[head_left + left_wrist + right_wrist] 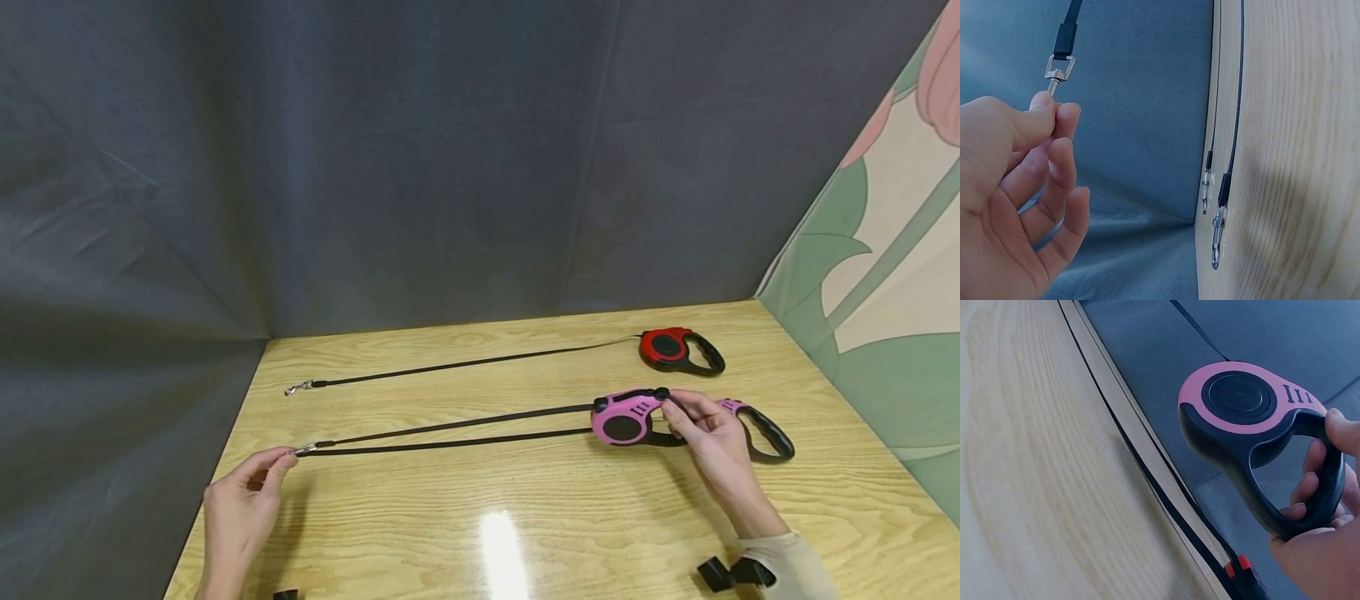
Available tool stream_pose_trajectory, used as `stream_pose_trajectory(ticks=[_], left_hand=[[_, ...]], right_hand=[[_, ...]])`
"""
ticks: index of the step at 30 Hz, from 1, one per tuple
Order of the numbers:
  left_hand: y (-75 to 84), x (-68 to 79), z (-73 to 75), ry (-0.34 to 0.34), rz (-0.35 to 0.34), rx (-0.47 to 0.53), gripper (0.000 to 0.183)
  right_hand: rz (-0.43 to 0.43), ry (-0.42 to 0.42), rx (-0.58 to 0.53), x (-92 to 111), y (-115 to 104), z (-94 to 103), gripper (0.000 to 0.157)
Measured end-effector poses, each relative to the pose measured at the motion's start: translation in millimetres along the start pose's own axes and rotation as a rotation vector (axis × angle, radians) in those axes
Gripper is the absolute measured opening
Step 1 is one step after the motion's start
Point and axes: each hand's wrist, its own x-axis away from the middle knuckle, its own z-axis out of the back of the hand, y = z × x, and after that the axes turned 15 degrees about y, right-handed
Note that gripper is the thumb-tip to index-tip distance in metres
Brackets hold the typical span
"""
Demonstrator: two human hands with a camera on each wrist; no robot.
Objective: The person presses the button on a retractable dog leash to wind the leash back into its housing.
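A pink and black retractable leash (628,419) is held by its black handle in my right hand (711,433); in the right wrist view the fingers curl round the handle of the leash (1241,403), raised above the table. My left hand (243,500) pinches its silver swivel clip (1055,78) between thumb and forefinger, other fingers loosely bent. The black strap stretches between both hands. A second pink leash (772,437) lies on the table, its body mostly hidden behind the held leash and right hand. Its metal clip (1217,234) rests on the wood.
A red and black retractable leash (666,348) lies farther back, its strap (480,361) pulled out leftward to a metal clip (298,387). Dark cloth (450,167) hangs behind and left of the wooden table (420,517). A flower-patterned wall covering (885,275) stands at the right.
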Motion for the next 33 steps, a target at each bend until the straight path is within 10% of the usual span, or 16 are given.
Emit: stream_pose_trajectory(ticks=[33], left_hand=[[1.5,1.6,-2.6,-0.01,-0.039,0.044,0.008]], right_hand=[[0.001,-0.051,0.03,3.8,-0.6,-3.1,0.032]])
